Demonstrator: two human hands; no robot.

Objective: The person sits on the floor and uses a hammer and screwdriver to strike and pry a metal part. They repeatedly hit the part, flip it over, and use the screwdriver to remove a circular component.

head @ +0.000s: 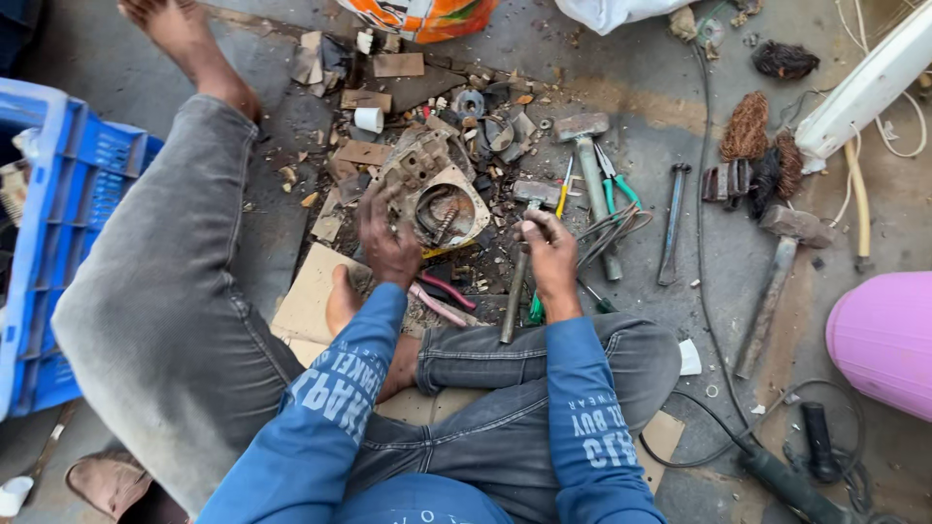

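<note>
My left grip (386, 243) is clamped on the near edge of the broken motor housing (432, 194), fingers curled over its rusty rim, pinning it against the floor (641, 87). The housing lies tilted just beyond that grip, its round opening facing up and a coil spring showing inside.

My right grip (549, 254) is pressed together around the top of a steel hammer handle (516, 286); the handle runs down from my fist toward my knee, and the hammer head (537, 191) sits just above my knuckles, beside the housing's right edge. The two grips are near each other, with the housing's lower right corner between them.

Below my left grip, red-handled pliers (447, 289) lie on the floor by my bare foot (342, 301), which rests on a piece of cardboard (309, 296). To the right of my right grip lie a second hammer (590, 160), green-handled cutters (616, 184) and a dark spanner (672, 223). Farther right lies a third hammer with a wooden handle (777, 281). Far off my left grip stands a blue plastic crate (58, 223).
</note>
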